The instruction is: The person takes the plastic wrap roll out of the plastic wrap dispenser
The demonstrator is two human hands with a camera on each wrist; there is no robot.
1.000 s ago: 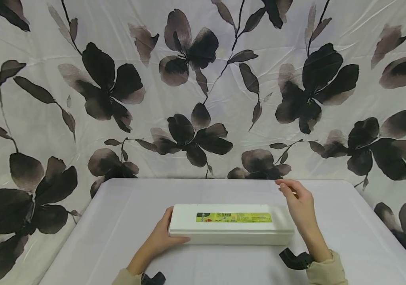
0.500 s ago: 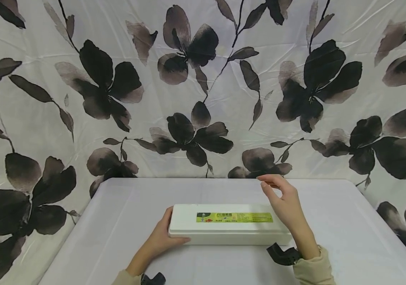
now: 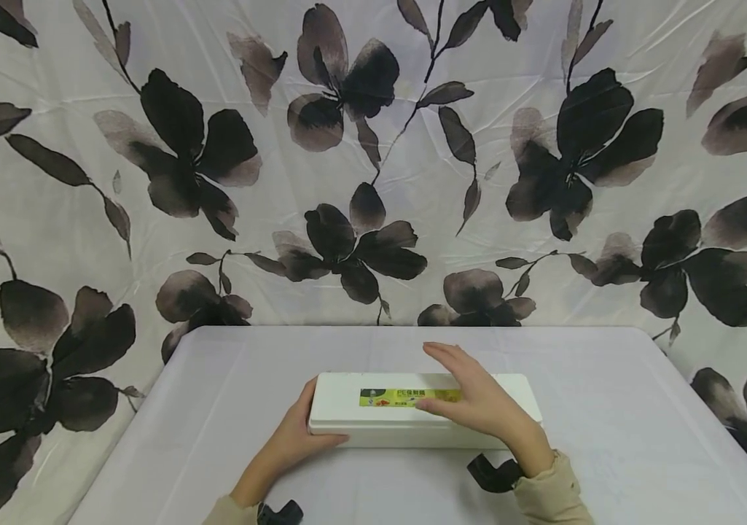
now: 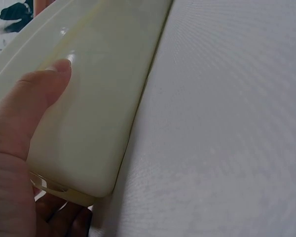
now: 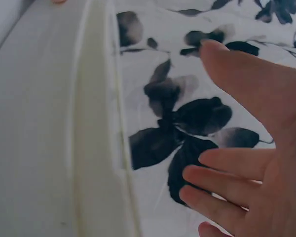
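Observation:
A long white plastic cling film box (image 3: 342, 415) lies lengthwise across the table, a yellow-green label (image 3: 380, 398) on its lid. My left hand (image 3: 294, 432) grips the box's left end, thumb along the front. In the left wrist view that thumb (image 4: 44, 89) presses the pale front wall, and the other fingers curl behind the end. My right hand (image 3: 478, 399) hovers over the right half of the lid, fingers extended and thumb spread, hiding part of the label. The right wrist view shows the right hand (image 5: 251, 148) with nothing between thumb and fingers.
A white cloth covers the table (image 3: 229, 386). Behind its far edge hangs a white curtain (image 3: 458, 44) with dark flowers. Black wrist straps, one left (image 3: 281, 513) and one right (image 3: 494, 475), sit by the beige sleeves.
My right hand has moved left from beyond the box's right end to over the lid, its fingers opening out. My left hand and the box have stayed in place.

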